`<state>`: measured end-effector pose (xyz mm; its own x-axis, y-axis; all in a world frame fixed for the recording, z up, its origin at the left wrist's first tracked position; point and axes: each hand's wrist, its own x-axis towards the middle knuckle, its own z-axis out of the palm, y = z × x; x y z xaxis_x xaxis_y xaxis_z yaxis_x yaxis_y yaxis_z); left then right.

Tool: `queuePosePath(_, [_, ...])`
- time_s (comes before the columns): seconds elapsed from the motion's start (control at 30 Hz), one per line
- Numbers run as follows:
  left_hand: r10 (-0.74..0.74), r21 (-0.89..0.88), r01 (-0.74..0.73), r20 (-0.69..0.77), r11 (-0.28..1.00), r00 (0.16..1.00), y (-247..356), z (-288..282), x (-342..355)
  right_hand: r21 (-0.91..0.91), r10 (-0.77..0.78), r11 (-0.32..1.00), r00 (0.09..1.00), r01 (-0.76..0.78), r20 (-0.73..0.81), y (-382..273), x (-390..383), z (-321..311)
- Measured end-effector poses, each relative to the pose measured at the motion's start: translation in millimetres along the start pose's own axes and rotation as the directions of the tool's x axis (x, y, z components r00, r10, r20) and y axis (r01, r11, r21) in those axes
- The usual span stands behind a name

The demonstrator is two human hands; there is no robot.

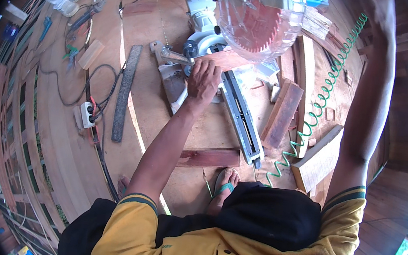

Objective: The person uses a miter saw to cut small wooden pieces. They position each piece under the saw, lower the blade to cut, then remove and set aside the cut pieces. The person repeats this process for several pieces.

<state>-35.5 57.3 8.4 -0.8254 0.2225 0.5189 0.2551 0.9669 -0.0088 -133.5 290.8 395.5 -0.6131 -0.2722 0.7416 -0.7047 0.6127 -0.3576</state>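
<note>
Wooden boards (158,132) make the floor in the head view, with open gaps between slats along the left edge. Between the dark grey strip (126,93) and the mitre saw (207,32), a long stretch of brown floor leaves room for the left forearm. On the right side, the room is narrower: the reddish block (283,114), the long pale board (303,88) and the green coiled hose (327,86) lie between the saw's slotted bar (240,116) and the right arm.

Left hand (204,79) reaches forward, knuckles up, and its bent fingers hold the left end of the reddish wood piece (232,59), which lies across the saw, just beside the red blade (260,28) under its transparent guard. Right arm is stretched far up along the right side; the right hand (380,16) is blurred at the upper edge, so I cannot tell if its fingers are open or closed.

I count one saw, one blade, one coiled hose, one white power strip (87,114) at left, and two shoes (70,9) of another person at upper left. One reddish board (210,157) lies near the person's sandalled foot (227,180).
</note>
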Motion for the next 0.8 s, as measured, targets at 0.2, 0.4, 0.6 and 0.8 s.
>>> queuePosePath(0.2, [0.052,-0.061,-0.062,-0.147,0.996,0.988,-2,8,-5,0.028,-0.062,0.998,0.962,0.056,0.264,0,-5,-15])
queuePosePath(0.4, [0.071,-0.131,-0.093,-0.163,0.987,0.984,-4,6,-16,-0.343,-0.178,0.906,0.957,0.25,0.229,7,-51,-19])
queuePosePath(0.6, [0.122,-0.087,-0.142,-0.199,0.986,0.972,-12,4,-26,-0.382,-0.06,0.917,0.987,0.113,0.147,11,-140,-27])
queuePosePath(0.8, [0.14,-0.148,-0.171,-0.197,0.974,0.97,-17,8,-24,-0.554,-0.089,0.821,0.989,0.139,0.115,8,-216,-45])
